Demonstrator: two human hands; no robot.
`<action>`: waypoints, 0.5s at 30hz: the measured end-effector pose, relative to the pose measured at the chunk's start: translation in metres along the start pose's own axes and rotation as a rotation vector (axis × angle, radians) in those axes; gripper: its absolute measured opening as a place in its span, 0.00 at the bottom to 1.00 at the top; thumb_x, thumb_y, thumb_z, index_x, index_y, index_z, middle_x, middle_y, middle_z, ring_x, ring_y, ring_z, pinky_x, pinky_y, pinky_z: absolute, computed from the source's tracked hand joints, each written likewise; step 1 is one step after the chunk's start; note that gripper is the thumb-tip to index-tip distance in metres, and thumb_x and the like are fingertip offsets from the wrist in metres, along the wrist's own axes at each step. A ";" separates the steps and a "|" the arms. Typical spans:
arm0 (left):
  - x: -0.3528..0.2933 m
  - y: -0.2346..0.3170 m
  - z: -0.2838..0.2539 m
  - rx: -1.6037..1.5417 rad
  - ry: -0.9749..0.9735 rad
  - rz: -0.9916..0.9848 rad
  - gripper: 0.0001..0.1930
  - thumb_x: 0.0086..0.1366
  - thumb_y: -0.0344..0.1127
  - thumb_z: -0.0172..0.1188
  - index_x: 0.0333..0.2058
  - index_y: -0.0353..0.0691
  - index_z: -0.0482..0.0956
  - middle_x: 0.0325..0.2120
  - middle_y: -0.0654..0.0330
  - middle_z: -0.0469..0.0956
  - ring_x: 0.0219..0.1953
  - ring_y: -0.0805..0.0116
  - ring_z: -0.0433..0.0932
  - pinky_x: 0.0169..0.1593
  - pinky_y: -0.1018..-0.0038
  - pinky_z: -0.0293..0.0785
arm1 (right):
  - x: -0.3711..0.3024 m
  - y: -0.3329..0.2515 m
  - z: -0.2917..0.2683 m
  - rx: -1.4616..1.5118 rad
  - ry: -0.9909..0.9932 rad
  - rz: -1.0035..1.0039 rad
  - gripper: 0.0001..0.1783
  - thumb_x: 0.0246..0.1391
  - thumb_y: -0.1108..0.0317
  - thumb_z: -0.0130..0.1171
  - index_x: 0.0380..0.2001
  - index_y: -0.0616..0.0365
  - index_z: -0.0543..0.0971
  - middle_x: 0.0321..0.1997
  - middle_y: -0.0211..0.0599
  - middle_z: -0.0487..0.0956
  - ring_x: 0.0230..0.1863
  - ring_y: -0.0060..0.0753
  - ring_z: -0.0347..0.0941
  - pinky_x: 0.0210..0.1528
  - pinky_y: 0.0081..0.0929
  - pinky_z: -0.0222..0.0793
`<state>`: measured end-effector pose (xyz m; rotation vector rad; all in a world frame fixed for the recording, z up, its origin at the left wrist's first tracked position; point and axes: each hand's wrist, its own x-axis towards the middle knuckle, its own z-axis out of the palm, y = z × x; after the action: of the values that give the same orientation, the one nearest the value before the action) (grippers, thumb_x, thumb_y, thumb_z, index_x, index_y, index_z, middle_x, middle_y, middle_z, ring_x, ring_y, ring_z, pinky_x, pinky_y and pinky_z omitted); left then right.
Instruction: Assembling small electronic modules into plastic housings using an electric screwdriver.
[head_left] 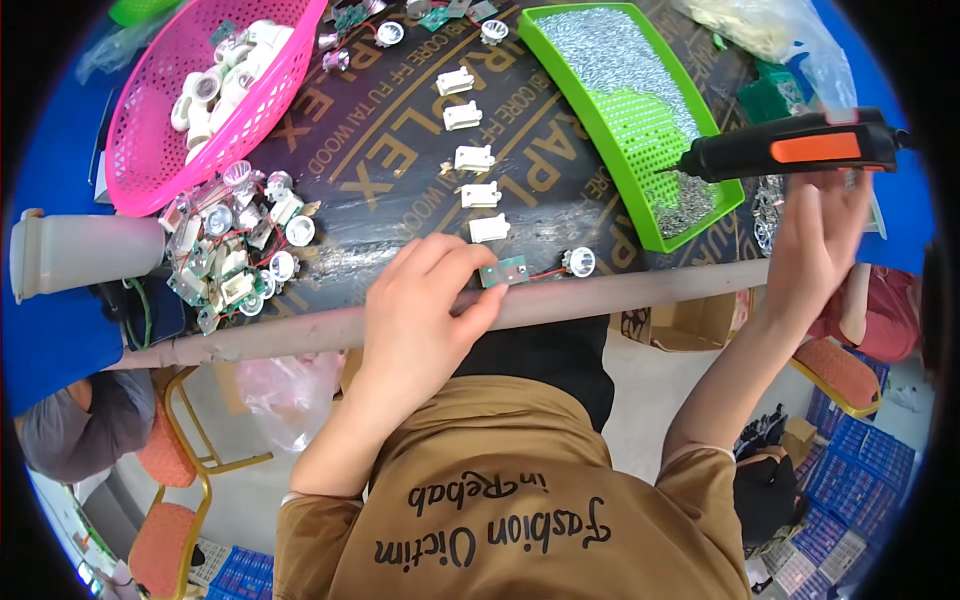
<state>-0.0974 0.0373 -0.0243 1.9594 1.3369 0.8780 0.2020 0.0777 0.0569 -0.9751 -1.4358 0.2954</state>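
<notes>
At the table's front edge my left hand (425,305) pinches a small green circuit board (503,270) between thumb and fingers. A red wire runs from the board to a round clear lamp reflector (579,262) at its right. Just beyond the board, small white plastic holders (489,228) stretch away in a row. My right hand (815,235), slightly blurred, grips a black and orange electric screwdriver (830,150). The screwdriver's tip points left, above the near part of a green tray (630,130) with silver screws (620,50) in it.
A pink basket (290,90) of white parts stands at the far left, with a pile of wired boards and reflectors (240,240) in front. Left of these is a pale plastic container (85,255). Other people sit at both sides, near chairs (165,540).
</notes>
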 end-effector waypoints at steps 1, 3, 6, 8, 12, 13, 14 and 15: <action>0.000 -0.001 0.000 -0.003 0.006 0.004 0.11 0.51 0.33 0.69 0.33 0.41 0.79 0.30 0.61 0.76 0.34 0.59 0.76 0.37 0.65 0.73 | 0.004 0.004 -0.001 0.029 -0.115 0.080 0.36 0.56 0.75 0.56 0.66 0.67 0.55 0.62 0.55 0.68 0.65 0.49 0.65 0.67 0.42 0.58; 0.000 -0.001 0.000 0.021 0.016 0.004 0.11 0.51 0.33 0.69 0.34 0.42 0.80 0.31 0.61 0.76 0.34 0.59 0.76 0.37 0.65 0.73 | 0.011 0.015 -0.004 0.190 -0.313 0.210 0.37 0.56 0.70 0.59 0.65 0.67 0.57 0.61 0.55 0.70 0.62 0.49 0.69 0.65 0.42 0.61; 0.000 0.001 -0.001 0.016 -0.001 -0.002 0.11 0.51 0.33 0.69 0.34 0.42 0.80 0.31 0.61 0.76 0.34 0.59 0.76 0.37 0.65 0.73 | 0.012 0.027 -0.016 0.178 -0.314 0.242 0.31 0.52 0.72 0.63 0.59 0.68 0.66 0.55 0.53 0.75 0.55 0.47 0.76 0.61 0.40 0.68; 0.000 0.001 -0.001 0.025 0.003 0.002 0.11 0.51 0.33 0.69 0.34 0.42 0.80 0.31 0.61 0.76 0.34 0.59 0.76 0.37 0.65 0.73 | 0.014 0.030 -0.020 0.121 -0.287 0.240 0.31 0.51 0.73 0.64 0.58 0.68 0.67 0.56 0.52 0.75 0.54 0.46 0.76 0.61 0.41 0.68; 0.002 0.002 0.001 0.000 0.000 0.000 0.11 0.50 0.33 0.69 0.33 0.42 0.79 0.30 0.61 0.76 0.34 0.59 0.76 0.36 0.65 0.73 | 0.023 0.030 0.000 0.301 -0.093 0.148 0.27 0.51 0.80 0.60 0.56 0.67 0.70 0.50 0.41 0.76 0.51 0.35 0.75 0.55 0.47 0.74; 0.002 0.002 0.001 0.005 0.003 0.000 0.11 0.50 0.33 0.69 0.33 0.42 0.79 0.30 0.61 0.76 0.34 0.59 0.76 0.36 0.65 0.73 | 0.026 0.032 0.009 0.497 -0.061 0.088 0.26 0.51 0.81 0.58 0.55 0.66 0.70 0.47 0.37 0.75 0.50 0.32 0.73 0.51 0.50 0.77; 0.001 0.001 0.000 0.024 0.010 0.008 0.12 0.49 0.31 0.69 0.34 0.40 0.80 0.31 0.61 0.77 0.32 0.62 0.76 0.35 0.69 0.73 | 0.023 0.028 0.015 0.530 0.026 0.129 0.23 0.53 0.82 0.56 0.54 0.63 0.71 0.43 0.34 0.73 0.48 0.29 0.70 0.47 0.51 0.78; 0.001 0.000 0.000 0.036 0.012 0.019 0.13 0.48 0.28 0.70 0.34 0.38 0.80 0.32 0.60 0.78 0.30 0.64 0.76 0.34 0.72 0.74 | 0.023 0.029 0.016 0.527 0.029 0.128 0.23 0.53 0.82 0.56 0.54 0.63 0.71 0.43 0.34 0.73 0.48 0.29 0.70 0.47 0.51 0.78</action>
<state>-0.0970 0.0384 -0.0238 1.9997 1.3518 0.8818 0.2018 0.1175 0.0502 -0.6336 -1.1818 0.7111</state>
